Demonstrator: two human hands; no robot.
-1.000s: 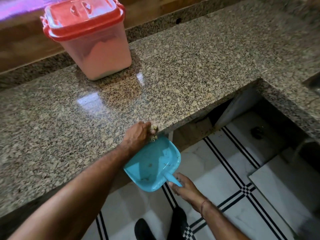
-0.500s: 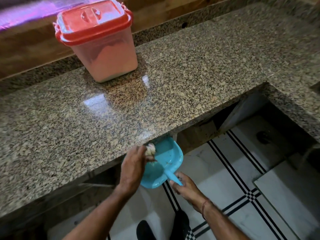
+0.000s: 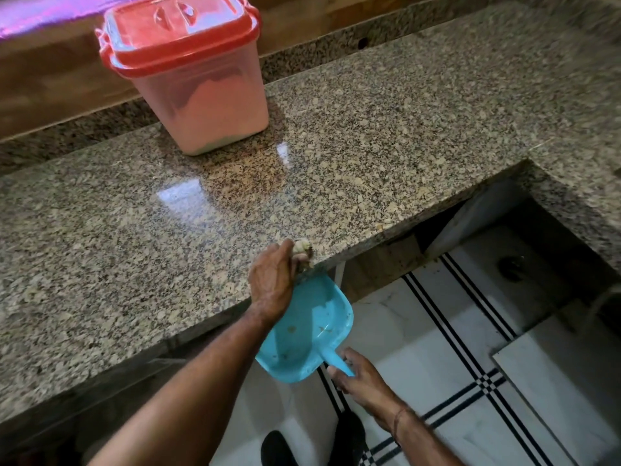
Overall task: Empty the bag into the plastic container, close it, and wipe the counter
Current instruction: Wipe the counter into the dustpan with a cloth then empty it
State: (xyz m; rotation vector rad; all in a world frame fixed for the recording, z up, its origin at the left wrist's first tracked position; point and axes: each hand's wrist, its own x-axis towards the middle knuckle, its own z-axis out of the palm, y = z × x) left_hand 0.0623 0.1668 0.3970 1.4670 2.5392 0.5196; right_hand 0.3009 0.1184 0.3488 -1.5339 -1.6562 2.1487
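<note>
The plastic container [image 3: 201,95], translucent with a red lid [image 3: 178,35] shut on top, stands at the back left of the speckled granite counter [image 3: 369,146]. My left hand [image 3: 274,277] is at the counter's front edge, closed around a small pale cloth [image 3: 302,247] that touches the stone. Just below the edge my right hand [image 3: 359,378] grips the handle of a blue dustpan [image 3: 305,331], held under the cloth. A few crumbs lie in the pan. No bag is in view.
A wooden wall panel [image 3: 50,79] runs behind the counter. To the right the counter turns a corner [image 3: 578,183]. Below lies a white tiled floor [image 3: 437,348] with black stripes, and my dark shoes [image 3: 346,438] show at the bottom.
My left hand, which had dropped below the edge beside the dustpan, has risen back onto the counter's front edge with the cloth. The dustpan stays beneath it.
</note>
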